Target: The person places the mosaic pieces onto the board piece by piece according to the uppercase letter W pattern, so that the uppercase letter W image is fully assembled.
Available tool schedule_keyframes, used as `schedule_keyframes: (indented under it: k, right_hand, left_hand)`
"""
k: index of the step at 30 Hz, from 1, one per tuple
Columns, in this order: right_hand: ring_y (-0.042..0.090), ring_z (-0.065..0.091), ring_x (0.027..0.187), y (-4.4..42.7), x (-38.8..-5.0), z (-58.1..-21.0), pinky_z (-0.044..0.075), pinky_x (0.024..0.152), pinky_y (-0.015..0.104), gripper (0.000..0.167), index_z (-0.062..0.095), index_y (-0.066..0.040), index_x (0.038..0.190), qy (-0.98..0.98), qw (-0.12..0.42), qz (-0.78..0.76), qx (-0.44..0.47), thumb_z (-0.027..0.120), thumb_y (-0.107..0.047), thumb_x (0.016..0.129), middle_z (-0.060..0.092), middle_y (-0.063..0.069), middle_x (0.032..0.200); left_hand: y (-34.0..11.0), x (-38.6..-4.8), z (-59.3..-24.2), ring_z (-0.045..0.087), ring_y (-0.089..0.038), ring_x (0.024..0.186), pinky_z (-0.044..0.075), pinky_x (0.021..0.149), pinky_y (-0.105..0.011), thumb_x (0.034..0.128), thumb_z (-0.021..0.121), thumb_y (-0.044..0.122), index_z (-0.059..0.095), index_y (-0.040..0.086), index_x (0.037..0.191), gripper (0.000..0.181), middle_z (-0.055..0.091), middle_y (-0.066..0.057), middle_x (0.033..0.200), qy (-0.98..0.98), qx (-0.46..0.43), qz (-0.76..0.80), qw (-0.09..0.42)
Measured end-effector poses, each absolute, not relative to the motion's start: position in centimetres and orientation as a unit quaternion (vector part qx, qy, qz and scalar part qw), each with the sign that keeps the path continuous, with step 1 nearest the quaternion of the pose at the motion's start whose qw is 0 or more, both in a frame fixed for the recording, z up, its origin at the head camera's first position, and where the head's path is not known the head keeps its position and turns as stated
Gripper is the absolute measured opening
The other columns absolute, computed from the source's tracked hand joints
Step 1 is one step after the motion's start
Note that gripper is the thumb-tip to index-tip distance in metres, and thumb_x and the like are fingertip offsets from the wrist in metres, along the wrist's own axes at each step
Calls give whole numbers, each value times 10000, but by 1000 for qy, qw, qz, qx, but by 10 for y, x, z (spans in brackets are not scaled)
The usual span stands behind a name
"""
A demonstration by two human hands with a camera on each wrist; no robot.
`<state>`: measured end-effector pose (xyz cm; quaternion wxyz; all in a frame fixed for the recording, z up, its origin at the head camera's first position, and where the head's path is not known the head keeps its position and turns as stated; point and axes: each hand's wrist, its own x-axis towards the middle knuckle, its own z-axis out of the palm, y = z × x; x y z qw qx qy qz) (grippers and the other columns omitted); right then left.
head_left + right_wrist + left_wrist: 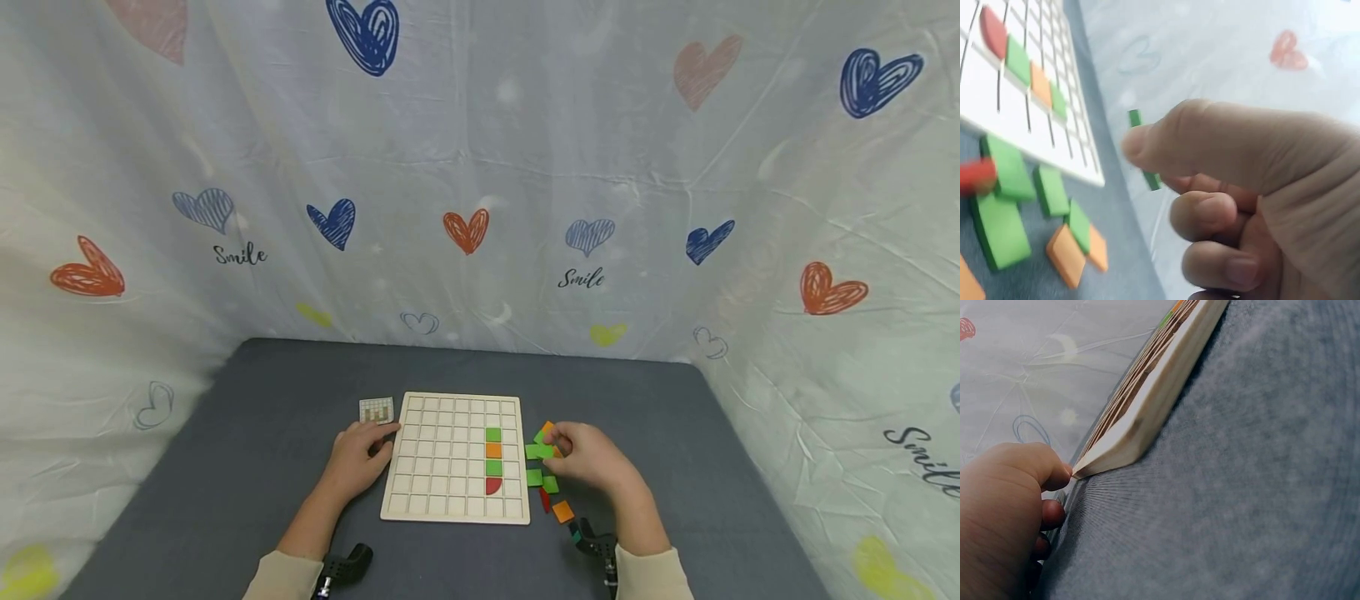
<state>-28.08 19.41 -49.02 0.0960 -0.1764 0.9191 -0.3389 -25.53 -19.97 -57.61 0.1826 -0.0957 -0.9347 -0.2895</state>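
Note:
My right hand (592, 454) pinches a green tile (1134, 117) between thumb and index finger, raised above loose tiles at the board's right side. The pale wooden grid board (450, 520) lies flat in front of me. On it, one column holds a green tile (492, 434), an orange tile (493, 450), another green tile (493, 468) and a red quarter-round tile (492, 486). My left hand (358, 458) touches the board's left edge with its fingertips, the lower fingers loosely bent in the left wrist view.
A small patterned card (377, 410) lies beyond my left hand. Several loose green tiles (1000, 234), orange tiles (1066, 256) and a red piece (975, 177) lie right of the board, some overlapping. The dark grey tabletop (315, 371) meets a heart-printed curtain (517, 192).

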Motion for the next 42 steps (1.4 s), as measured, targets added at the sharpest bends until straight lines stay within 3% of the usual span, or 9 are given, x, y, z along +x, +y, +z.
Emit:
schedule_keyframes:
  k: [6,10,14,17,25,34,42]
  right_hand:
    - [107,330,526,172,-270,-479,299,549,282,211,732,-142,1037,930,55,-321,-173,818,-139,845,444,-2,670]
    - [111,340,525,153,-262,-478,300,541,287,215,741,-136,1058,932,43,-305,-193,815,-156,858,492,4,703]
    - [159,598,707,135,-254,-481,413,583,310,223,750,-166,1067,928,38,-302,-216,792,-167,848,657,3,896]
    - [191,683,917,123,-250,-486,481,635,309,241,759,-186,1066,927,29,-293,-234,781,-167,827,712,-11,1057]
    - [41,481,595,101,-245,-508,410,523,259,232,768,-157,1020,929,34,-252,-269,841,-200,804,620,-87,755]
    - [44,456,561,95,-245,-524,385,518,260,213,792,-137,999,933,67,-248,-251,836,-146,791,527,-133,660]
    - [41,466,587,97,-246,-525,386,526,275,197,821,-188,984,935,58,-259,-236,860,-194,791,570,-155,700]
  left_hand:
    - [-201,-256,-577,376,-120,718,277,720,-387,955,667,84,763,132,1242,306,418,127,718,-935,-98,-286,186]
    - [-201,-256,-577,381,-122,716,280,716,-387,952,670,81,766,130,1235,302,418,131,719,-934,-100,-287,189]
    - [-200,-256,-577,385,-119,722,280,718,-388,954,669,84,764,135,1241,306,427,129,722,-934,-99,-286,188]
    - [-200,-255,-576,386,-116,720,279,716,-385,954,667,88,766,137,1238,305,425,136,717,-934,-97,-285,190]
    - [-200,-255,-575,387,-128,728,277,720,-394,960,657,85,760,124,1245,305,427,126,722,-934,-99,-291,184]
    - [-200,-255,-576,402,-133,733,285,720,-395,956,664,87,759,120,1244,305,446,118,733,-934,-98,-291,181]
    - [-199,-255,-575,407,-133,741,286,725,-398,950,667,87,761,125,1242,309,446,115,729,-936,-89,-292,177]
